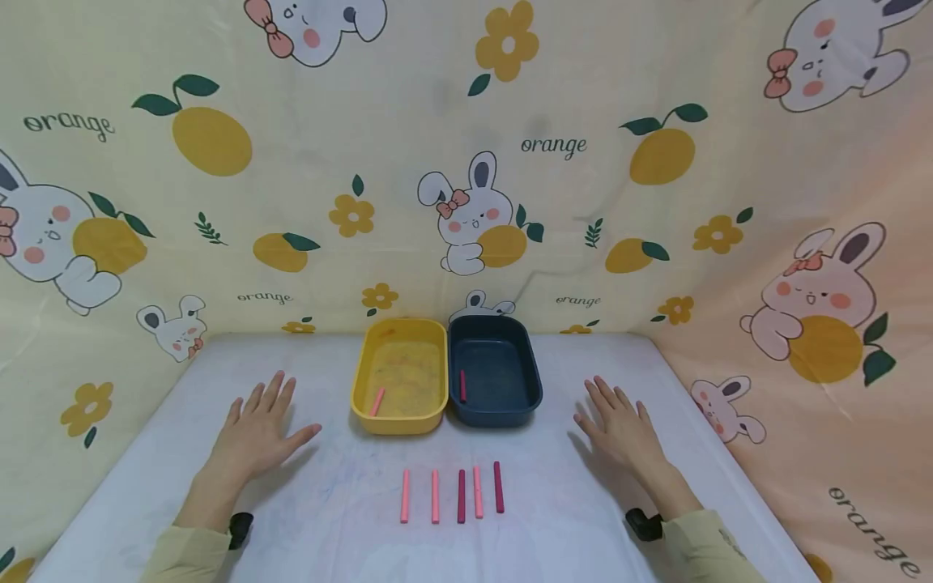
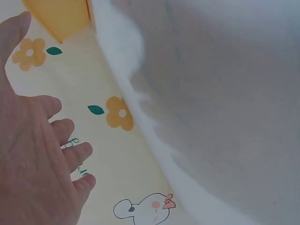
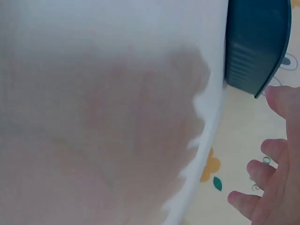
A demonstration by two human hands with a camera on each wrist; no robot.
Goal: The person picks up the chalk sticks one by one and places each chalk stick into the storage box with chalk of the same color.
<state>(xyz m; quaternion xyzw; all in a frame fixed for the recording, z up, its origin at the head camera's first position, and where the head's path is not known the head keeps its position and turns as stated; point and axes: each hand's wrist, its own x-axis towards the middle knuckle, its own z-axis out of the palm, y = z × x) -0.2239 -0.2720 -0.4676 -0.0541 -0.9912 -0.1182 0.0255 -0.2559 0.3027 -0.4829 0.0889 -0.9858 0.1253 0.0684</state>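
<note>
My left hand (image 1: 251,441) is spread with straight fingers over the left of the white table, holding nothing. On the other side my right hand (image 1: 619,429) is held likewise, fingers extended, right of the dark blue bin (image 1: 496,419). Between the hands, towards the front, lies a row of chalk-like sticks: three light pink, the leftmost a pink stick (image 1: 405,495), and two dark red, the rightmost a dark red stick (image 1: 499,487). In the yellow bin (image 1: 401,424) leans one light pink stick (image 1: 377,402); one dark red stick (image 1: 462,386) is inside the blue bin.
The two bins stand side by side at the back of the white table (image 1: 321,526). A cloth backdrop (image 1: 437,105) printed with rabbits and oranges rises behind and along both sides. Black wrist cameras, such as the right one (image 1: 645,525), sit at the sleeve cuffs.
</note>
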